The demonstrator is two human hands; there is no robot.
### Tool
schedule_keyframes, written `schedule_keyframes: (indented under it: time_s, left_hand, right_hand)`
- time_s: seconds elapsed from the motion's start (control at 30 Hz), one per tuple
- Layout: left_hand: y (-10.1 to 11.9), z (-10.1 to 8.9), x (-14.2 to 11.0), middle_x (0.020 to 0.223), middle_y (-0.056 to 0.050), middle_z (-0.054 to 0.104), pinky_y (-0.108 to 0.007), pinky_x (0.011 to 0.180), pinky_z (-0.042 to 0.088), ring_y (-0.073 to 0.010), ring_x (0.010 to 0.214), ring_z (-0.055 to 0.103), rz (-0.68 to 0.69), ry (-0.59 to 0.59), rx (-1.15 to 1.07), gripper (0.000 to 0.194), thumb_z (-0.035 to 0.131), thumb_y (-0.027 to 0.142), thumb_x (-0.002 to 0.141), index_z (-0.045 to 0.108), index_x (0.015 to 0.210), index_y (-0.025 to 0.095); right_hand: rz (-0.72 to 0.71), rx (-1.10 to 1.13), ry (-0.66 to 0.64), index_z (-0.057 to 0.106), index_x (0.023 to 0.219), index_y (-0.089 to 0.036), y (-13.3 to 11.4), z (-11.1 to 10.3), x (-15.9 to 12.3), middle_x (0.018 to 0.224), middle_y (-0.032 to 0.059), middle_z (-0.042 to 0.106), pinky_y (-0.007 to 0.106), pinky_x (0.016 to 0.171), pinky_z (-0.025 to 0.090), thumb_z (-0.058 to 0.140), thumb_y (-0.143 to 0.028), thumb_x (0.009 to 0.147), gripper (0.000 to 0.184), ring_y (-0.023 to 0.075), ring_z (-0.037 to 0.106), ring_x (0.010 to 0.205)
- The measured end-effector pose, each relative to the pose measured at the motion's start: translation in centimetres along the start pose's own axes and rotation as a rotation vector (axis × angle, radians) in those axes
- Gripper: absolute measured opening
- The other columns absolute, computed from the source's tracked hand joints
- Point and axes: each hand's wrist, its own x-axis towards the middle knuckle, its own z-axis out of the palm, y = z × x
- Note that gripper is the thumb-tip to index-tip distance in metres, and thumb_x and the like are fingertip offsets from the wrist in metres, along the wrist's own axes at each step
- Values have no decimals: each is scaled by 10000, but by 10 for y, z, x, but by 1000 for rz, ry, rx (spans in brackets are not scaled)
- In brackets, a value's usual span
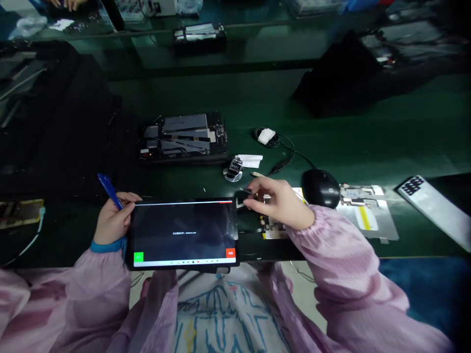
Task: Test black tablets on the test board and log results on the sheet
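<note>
A lit tablet screen (184, 220) lies at the table's front edge, showing a dark page with a green box and a red box in its lower corners. My left hand (112, 220) is closed on its left edge, and a blue pen (107, 189) sticks up between the same fingers. Just off the screen's upper right corner, my right hand (275, 202) is pinched around a small, thin dark piece whose kind I cannot make out. Beneath and beside that hand lies an opened board assembly (270, 230), partly covered, with a thin ribbon running toward the screen.
A stack of opened tablet bodies (184, 135) stands behind the screen. A metal counter (234, 169), a coiled cable (268, 137) and a black mouse (321, 189) lie behind my right hand. Farther right are a metal plate (382, 225) and a white panel (437, 211).
</note>
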Motion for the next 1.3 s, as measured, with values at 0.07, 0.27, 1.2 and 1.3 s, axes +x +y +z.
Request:
schedule_keyframes:
  time_s: [0.07, 0.27, 1.2, 1.3]
  left_hand:
    - [0, 1, 0, 753, -27, 699, -105, 258, 223, 21, 293, 358, -7, 10, -3, 185, 772, 161, 632, 619, 723, 115]
    - [0, 4, 2, 734, -26, 698, -99, 246, 212, 20, 279, 354, -24, 64, 16, 221, 790, 166, 584, 609, 702, 119]
    - [0, 6, 2, 734, -28, 708, -120, 235, 194, 11, 279, 340, 5, 34, 15, 229, 798, 169, 583, 613, 714, 135]
    - [0, 5, 2, 740, -27, 713, -125, 242, 204, 12, 278, 340, 7, 27, 20, 230, 802, 178, 589, 613, 714, 139]
  right_hand:
    - [-3, 22, 8, 610, 868, -168, -5, -1, -16, 757, 30, 672, 227, 517, 460, 685, -381, 804, 235, 121, 591, 568]
    - [-133, 54, 2, 660, 1000, -171, -8, 19, -51, 883, 72, 704, 311, 767, 522, 617, -255, 883, 150, 178, 639, 849]
    - [-112, -91, 151, 694, 957, -166, -8, 53, -72, 730, 63, 669, 312, 599, 526, 592, -177, 880, 127, 180, 620, 676]
    - [-107, -107, 154, 692, 951, -165, -10, 54, -73, 715, 60, 658, 308, 592, 525, 579, -167, 882, 132, 177, 613, 664]
